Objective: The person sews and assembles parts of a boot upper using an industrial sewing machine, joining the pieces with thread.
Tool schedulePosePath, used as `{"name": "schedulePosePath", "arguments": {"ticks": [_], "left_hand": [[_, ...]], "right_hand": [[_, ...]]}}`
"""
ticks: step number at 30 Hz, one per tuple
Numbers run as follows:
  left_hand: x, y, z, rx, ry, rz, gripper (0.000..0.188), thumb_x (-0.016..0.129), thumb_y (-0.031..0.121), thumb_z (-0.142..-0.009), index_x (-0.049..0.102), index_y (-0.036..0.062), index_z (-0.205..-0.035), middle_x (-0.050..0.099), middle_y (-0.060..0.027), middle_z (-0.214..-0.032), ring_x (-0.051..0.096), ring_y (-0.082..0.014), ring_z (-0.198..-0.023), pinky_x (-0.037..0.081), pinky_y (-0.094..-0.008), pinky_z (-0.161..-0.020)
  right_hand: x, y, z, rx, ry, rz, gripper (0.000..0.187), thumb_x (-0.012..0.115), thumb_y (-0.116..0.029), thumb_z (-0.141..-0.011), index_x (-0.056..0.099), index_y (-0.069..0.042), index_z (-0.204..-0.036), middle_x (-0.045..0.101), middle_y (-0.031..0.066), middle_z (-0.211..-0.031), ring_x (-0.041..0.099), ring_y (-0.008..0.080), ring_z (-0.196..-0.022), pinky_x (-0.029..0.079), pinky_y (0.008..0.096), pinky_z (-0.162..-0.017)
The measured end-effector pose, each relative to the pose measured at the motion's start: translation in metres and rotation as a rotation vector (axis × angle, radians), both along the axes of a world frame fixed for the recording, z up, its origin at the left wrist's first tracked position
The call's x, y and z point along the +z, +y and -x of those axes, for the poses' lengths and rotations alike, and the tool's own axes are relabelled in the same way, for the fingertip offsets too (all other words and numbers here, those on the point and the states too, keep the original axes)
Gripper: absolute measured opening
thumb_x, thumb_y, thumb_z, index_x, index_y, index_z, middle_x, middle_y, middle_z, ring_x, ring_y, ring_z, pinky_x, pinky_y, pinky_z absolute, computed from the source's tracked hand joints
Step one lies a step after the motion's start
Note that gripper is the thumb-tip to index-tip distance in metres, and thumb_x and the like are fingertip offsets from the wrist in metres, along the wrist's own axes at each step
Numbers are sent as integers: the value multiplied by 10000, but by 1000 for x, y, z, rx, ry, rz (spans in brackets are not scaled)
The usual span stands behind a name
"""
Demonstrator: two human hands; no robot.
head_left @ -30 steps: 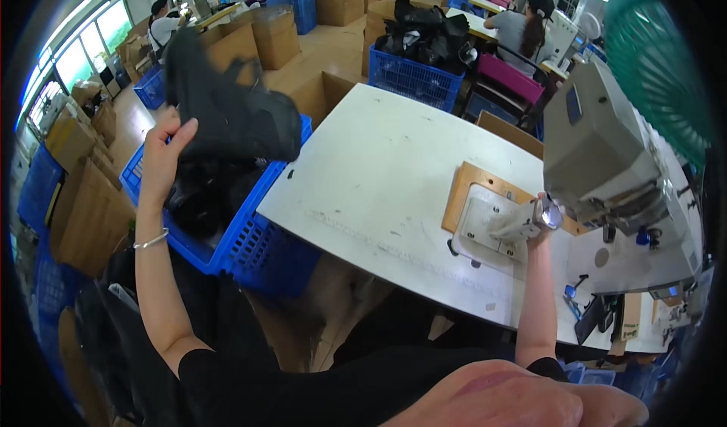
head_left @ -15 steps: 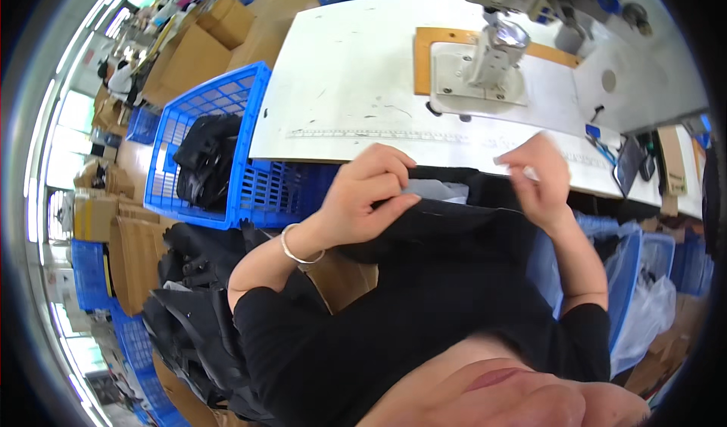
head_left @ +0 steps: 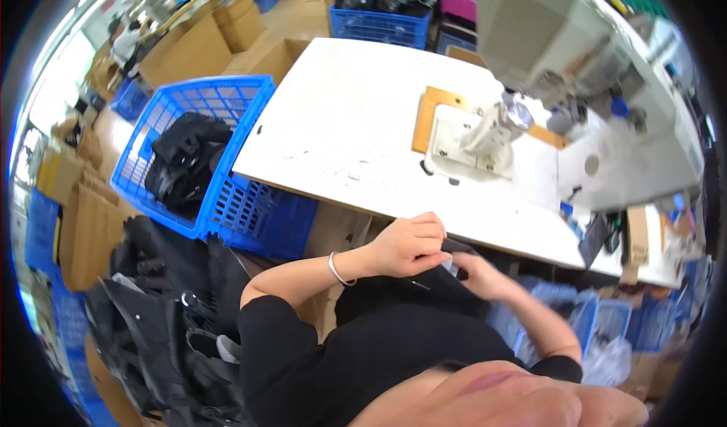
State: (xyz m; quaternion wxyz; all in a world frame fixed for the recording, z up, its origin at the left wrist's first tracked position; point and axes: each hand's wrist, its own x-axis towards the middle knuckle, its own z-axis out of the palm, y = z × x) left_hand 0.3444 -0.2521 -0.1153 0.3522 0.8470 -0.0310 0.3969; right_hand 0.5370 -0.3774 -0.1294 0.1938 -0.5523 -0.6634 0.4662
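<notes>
Black fabric lies over my lap at the front edge of the white sewing table. My left hand, with a pale bangle on the wrist, has its fingers closed in a pinch at the fabric's upper edge. Close by on the right, my right hand is curled, slightly blurred, its fingertips beside a small whitish patch that shows between the hands. What the right fingers grip is hidden. Farther off on the table stands the sewing machine's post, apart from both hands.
A blue crate holding black pieces stands left of the table. Black pieces are heaped at my left. Another crate is behind the table. The machine's head overhangs the right side. Bins with clear plastic sit at lower right.
My right hand has come down and left from above the table edge to beside my left hand. Both hands sit lower, nearer my body. The view has shifted, showing more behind the table.
</notes>
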Motion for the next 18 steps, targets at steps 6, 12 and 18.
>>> {"name": "schedulePosePath", "arguments": {"ticks": [6, 12, 18], "left_hand": [[-13, 41, 4, 153, -29, 150, 239, 639, 58, -781, 462, 18, -625, 523, -59, -711, 536, -236, -744, 433, -321, -638], [-15, 45, -12, 75, -36, 194, 210, 650, 107, -805, 545, 19, -646, 542, -43, -680, 534, -235, -761, 441, -323, -657], [8, 47, 2, 93, 211, -102, 244, 676, 215, -782, 609, 47, -618, 644, -51, -706, 584, -256, -891, 483, -328, -752]], "right_hand": [[-9, -14, -29, -208, 327, -347, 124, 648, -18, -734, 524, -20, -731, 497, 84, -1030, 481, 233, -1073, 410, 355, -893], [43, 10, -35, 261, -133, -399, 183, 649, -20, -658, 560, -52, -814, 535, 70, -1125, 530, 258, -964, 463, 344, -805], [32, 16, -29, 589, -807, -590, 170, 584, -113, -694, 598, -34, -844, 563, 43, -980, 500, 215, -815, 469, 306, -675]]}}
